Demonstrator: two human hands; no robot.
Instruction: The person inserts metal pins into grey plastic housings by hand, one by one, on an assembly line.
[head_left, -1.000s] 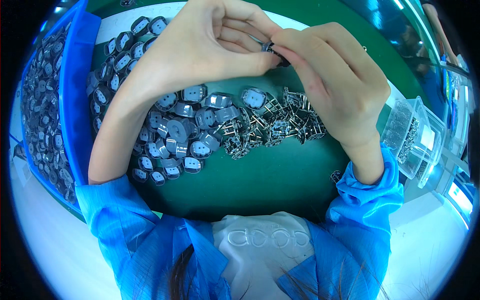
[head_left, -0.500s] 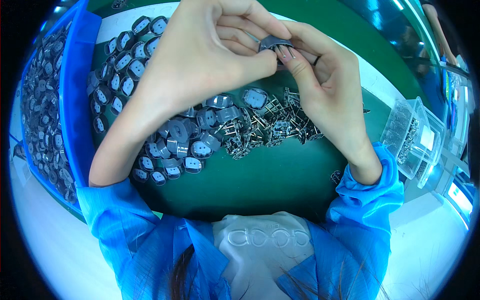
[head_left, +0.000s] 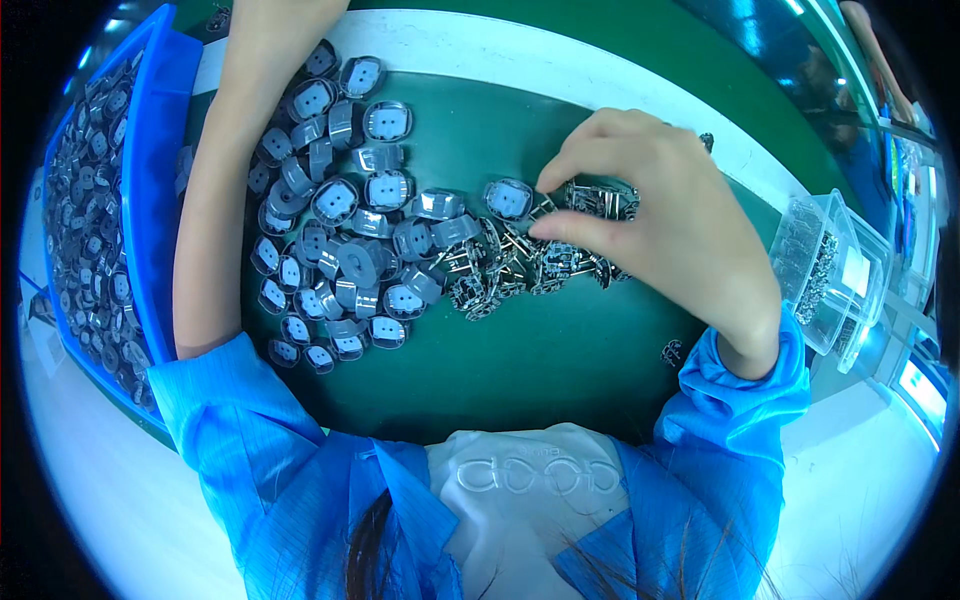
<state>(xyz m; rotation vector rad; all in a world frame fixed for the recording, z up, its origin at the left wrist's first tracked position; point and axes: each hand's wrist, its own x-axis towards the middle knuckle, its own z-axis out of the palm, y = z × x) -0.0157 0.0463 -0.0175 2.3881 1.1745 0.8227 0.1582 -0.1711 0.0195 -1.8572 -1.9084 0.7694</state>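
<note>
My right hand (head_left: 655, 205) is over a heap of small metal parts with pins (head_left: 540, 268). Its thumb and forefinger are apart, their tips on either side of some pins, and I see no firm grip. Just left of these fingertips lies a grey plastic housing with a pale blue inner face (head_left: 509, 199). More such housings (head_left: 362, 262) are piled on the green table. My left hand (head_left: 287, 22) reaches to the upper edge, beyond the pile's far side. Its fingers are cut off from view, so what they hold does not show.
A blue bin (head_left: 150, 200) full of similar grey parts stands at the left. Clear plastic boxes (head_left: 835, 270) with tiny metal pieces are on the right. A single metal part (head_left: 671, 352) lies near my right sleeve. A white strip (head_left: 480, 38) crosses the far side.
My hands have parted from the grey housing they held together. The left moved up and left; the right came down to the metal parts. Housings at the upper left have shifted right.
</note>
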